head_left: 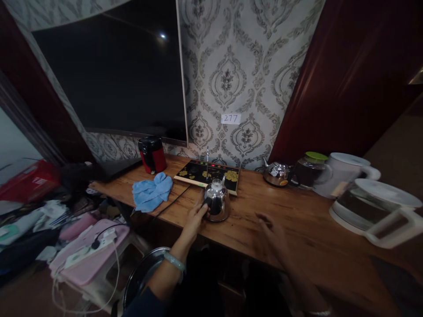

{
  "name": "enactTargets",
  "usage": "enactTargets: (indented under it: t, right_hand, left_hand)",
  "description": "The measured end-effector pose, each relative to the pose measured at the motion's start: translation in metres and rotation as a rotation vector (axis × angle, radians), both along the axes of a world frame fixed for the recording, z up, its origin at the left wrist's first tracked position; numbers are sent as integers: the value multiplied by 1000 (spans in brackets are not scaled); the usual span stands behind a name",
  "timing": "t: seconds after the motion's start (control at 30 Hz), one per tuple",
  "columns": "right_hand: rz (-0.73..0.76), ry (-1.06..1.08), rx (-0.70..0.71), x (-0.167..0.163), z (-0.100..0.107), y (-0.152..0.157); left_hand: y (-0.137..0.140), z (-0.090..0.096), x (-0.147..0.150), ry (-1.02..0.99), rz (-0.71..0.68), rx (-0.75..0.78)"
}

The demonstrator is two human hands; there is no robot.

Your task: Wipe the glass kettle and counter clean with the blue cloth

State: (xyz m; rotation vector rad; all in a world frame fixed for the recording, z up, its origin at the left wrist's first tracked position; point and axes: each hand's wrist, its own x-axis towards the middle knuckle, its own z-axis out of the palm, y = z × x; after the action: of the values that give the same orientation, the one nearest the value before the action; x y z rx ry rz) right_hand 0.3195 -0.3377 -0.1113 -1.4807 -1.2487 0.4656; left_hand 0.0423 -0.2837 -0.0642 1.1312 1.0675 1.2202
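Observation:
A shiny metal kettle [217, 203] stands upright near the front edge of the wooden table. My left hand [197, 215] is closed round its dark handle, on the kettle's left side. My right hand [272, 231] hangs over the table to the right of the kettle, apart from it, slightly blurred, with its fingers apart and holding nothing. Just behind the kettle lies a black electric tea stove [206, 172] with gold flowers and a thin upright metal spout. A crumpled blue cloth [152, 192] is on the table to the left.
A red and black appliance [152, 154] stands at the back left. Along the right are a second metal kettle [276, 173], a green-lidded glass jug [310, 169], a white pitcher [343, 171] and a large clear pitcher [366, 209]. A pink stool [84, 273] bears a power strip [89, 252].

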Motion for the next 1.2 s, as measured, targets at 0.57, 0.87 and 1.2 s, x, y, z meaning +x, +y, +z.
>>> enactTargets:
  t: [0.57,0.87,1.2]
  right_hand:
    - [201,116,-30,-59,-32,35]
    - [180,79,21,-57,-47,28]
    - [203,22,47,-59,-42,23]
  left_hand:
    - [43,20,14,614,32,4]
    - [34,12,13,318,14,-35]
    - [26,10,10,191,-4,23]
